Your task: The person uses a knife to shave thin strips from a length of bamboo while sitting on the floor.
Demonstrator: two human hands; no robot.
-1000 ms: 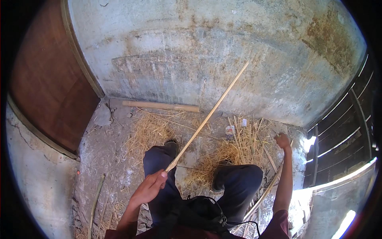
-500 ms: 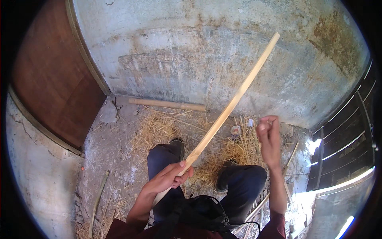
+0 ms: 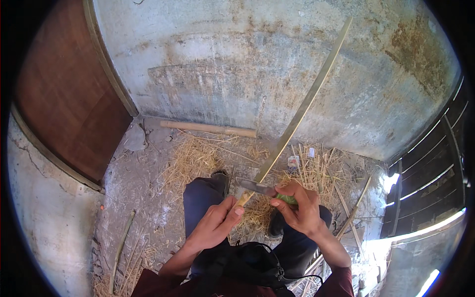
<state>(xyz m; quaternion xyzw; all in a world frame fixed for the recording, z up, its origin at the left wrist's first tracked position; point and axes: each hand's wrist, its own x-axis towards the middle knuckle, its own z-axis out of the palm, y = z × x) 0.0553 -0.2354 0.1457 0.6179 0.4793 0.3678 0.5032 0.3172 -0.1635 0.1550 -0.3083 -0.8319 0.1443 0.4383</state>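
A long bamboo strip point(image 3: 307, 106) slants up and away to the right, its far end in front of the wall. My left hand point(image 3: 213, 225) is closed round its near end, thumb on top. In my right hand point(image 3: 303, 210) is a knife point(image 3: 256, 186) with a green handle and a flat grey blade. The blade lies across the strip just beyond my left thumb, pointing left. The strip's darker, greenish side faces up along most of its length, while pale wood shows near my left hand.
Piles of shavings point(image 3: 195, 161) cover the floor between and beyond my legs. A bamboo pole point(image 3: 208, 129) lies along the wall's foot. At left are a brown door point(image 3: 64, 94) and a thin stick point(image 3: 122, 250). Several loose strips point(image 3: 352, 218) lie right of my knee, near a slatted panel point(image 3: 430, 173).
My right hand has come down and left, bringing the knife onto the strip. The strip has been turned so its darker side shows, and its far end is higher.
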